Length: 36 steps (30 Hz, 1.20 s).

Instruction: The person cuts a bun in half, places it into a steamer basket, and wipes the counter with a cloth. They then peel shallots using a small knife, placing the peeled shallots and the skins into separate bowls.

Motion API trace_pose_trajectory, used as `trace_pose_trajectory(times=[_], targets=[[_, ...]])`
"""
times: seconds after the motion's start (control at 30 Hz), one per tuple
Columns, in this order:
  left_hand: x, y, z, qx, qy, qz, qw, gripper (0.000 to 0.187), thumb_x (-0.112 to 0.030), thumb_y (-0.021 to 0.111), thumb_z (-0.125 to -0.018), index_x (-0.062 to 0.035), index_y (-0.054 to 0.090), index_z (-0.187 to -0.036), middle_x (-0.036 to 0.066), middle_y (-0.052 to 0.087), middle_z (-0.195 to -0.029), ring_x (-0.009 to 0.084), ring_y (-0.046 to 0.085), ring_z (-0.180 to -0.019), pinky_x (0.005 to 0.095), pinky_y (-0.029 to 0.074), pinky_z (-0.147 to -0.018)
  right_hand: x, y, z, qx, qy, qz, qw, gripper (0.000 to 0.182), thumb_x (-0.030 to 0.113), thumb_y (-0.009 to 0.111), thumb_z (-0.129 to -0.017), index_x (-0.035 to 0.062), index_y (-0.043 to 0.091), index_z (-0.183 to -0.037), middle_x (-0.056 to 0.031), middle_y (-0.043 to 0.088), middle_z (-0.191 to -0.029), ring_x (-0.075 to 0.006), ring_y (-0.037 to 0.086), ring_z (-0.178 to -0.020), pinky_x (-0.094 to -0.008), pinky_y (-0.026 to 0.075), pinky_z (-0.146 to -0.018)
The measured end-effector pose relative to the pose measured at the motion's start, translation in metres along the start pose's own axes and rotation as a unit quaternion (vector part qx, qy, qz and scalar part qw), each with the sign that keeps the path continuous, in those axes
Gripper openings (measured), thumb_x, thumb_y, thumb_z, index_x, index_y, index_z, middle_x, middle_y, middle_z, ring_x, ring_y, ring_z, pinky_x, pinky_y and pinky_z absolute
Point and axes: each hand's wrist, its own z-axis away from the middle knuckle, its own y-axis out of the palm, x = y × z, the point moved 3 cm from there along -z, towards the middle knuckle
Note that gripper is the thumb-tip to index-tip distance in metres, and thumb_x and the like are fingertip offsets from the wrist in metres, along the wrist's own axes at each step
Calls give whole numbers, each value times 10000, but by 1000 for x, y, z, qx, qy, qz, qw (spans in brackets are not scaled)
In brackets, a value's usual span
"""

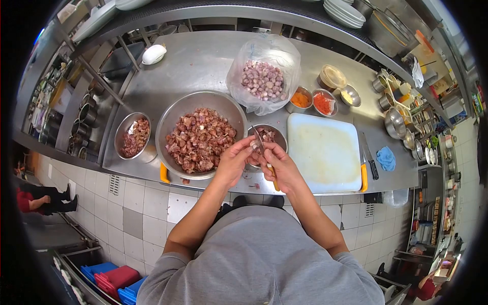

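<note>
My left hand [235, 160] pinches a small pale shallot [254, 146] between its fingertips. In my right hand [281, 165] is a small knife [275, 181] with a yellow handle, its blade up against the shallot. Both hands meet over a small steel bowl [277, 136] that holds purplish pieces, partly hidden by the fingers. To the left stands a large steel bowl [168, 109] full of unpeeled reddish-brown shallots [201, 140]. Behind the hands, a clear plastic bag [239, 56] holds many peeled shallots [262, 81].
A white cutting board [325, 152] lies on the right, beside a black-handled knife [369, 155] and a blue cloth [386, 158]. Containers of orange pieces [301, 99] and red pieces [323, 103] stand behind it. A smaller steel bowl [121, 137] sits far left. Another person [43, 198] stands at left.
</note>
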Motion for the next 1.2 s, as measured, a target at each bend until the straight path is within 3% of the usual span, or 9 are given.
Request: trace_pose_trajectory(times=[0.2,0.33,0.43,0.53,0.6,0.63,0.87,1.03,1.2], targets=[[13,-18,-7,8,17,-49,999,342,-41,569,-942,-17,549,-1283,46,648,-1008,122,614,-833,264,491,-735,3,-2,-1,-5,-1,-12,1000,275,251,556,-994,121,515,-1232,6,523,-825,-67,440,-553,-199,297,-437],[8,-20,-8,13,29,35,999,316,-25,576,-931,-11,556,-1245,58,641,-1061,136,628,-857,267,508,-742,10,-7,-5,-33,-45,29,998,268,233,553,-995,117,505,-1232,19,515,-811,-56,412,-539,-191,262,-427],[6,-16,-9,6,31,71,997,299,-13,573,-927,-9,558,-1226,66,633,-1108,151,639,-908,286,528,-773,10,-9,-5,-35,-47,150,987,389,198,549,-994,110,445,-1358,-17,575,-958,-70,521,-699,-211,401,-527],[10,-17,-12,-5,41,75,996,303,-5,569,-926,-9,557,-1228,73,631,-1135,166,643,-959,308,539,-811,6,-5,-4,-48,-117,251,960,535,162,550,-986,100,346,-1477,-88,569,-1242,-129,566,-1048,-258,479,-841],[11,-17,-12,-3,57,74,996,313,-2,569,-925,-10,555,-1237,77,633,-1137,172,642,-980,317,540,-828,2,-7,-8,24,-154,321,934,607,144,557,-978,96,282,-1517,-132,434,-1454,-169,428,-1299,-293,336,-1073],[11,-16,-12,-1,51,70,996,325,3,568,-924,-9,553,-1248,78,638,-1132,171,641,-984,319,539,-834,2,-7,-8,26,-156,322,934,560,146,567,-971,75,353,-1484,-125,416,-1482,-180,421,-1322,-300,329,-1086],[9,-19,-9,-9,41,-15,999,322,34,560,-915,-1,579,-1235,86,651,-1130,157,642,-987,313,544,-843,25,-2,7,44,-113,391,913,538,149,585,-954,69,406,-1454,-108,464,-1445,-201,475,-1273,-313,369,-1062],[11,-20,-8,1,39,-39,998,312,-17,612,-913,12,582,-1223,89,662,-1069,184,652,-972,336,550,-845,23,-9,5,41,-191,489,850,490,135,596,-943,88,461,-1412,-90,549,-1302,-172,542,-1102,-300,451,-935],[10,-13,-4,0,50,-63,997,312,-3,612,-908,19,586,-1219,94,671,-1055,185,653,-989,328,538,-875,9,-13,-1,38,-174,343,922,444,117,599,-941,88,481,-1368,-42,582,-1135,-121,544,-949,-272,467,-838]])
